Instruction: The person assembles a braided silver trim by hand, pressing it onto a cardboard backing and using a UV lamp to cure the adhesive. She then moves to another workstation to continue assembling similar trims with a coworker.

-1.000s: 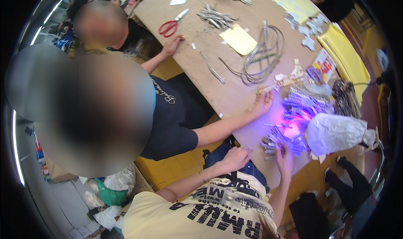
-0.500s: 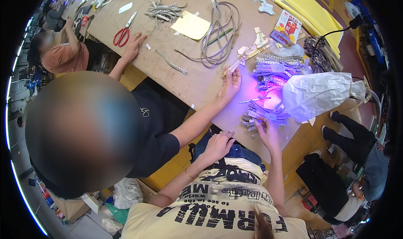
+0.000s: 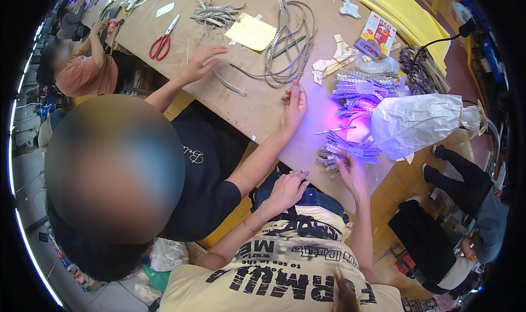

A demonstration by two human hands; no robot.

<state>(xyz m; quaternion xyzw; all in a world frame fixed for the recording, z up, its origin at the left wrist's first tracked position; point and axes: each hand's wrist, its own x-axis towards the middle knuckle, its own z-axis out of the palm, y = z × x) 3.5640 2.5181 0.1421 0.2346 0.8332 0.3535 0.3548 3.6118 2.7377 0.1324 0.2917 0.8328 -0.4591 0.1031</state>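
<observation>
At the table's near edge, my right hand (image 3: 352,174) pinches the end of a braided strap in a bundle of silver-grey braided straps (image 3: 359,153). My left hand (image 3: 287,191) rests at the table edge by my waist, its fingers loosely extended and holding nothing. Beyond the bundle lie a thin pointed tool (image 3: 334,130) and a second pile of braided straps (image 3: 356,84), both under violet-pink light. A lamp wrapped in white paper (image 3: 416,123) hangs just right of them.
A co-worker at my left reaches across with one hand (image 3: 296,106) by a long braided cord (image 3: 268,43) and another hand (image 3: 203,64) above the table. Red-handled scissors (image 3: 160,48), yellow paper (image 3: 252,31), a small box (image 3: 376,35) and yellow sheet material (image 3: 408,27) lie farther off.
The co-worker's nearer hand has moved left from the pale cut pieces to the long cord. Their other hand has lifted and shifted right, away from the scissors. My hands stay almost still.
</observation>
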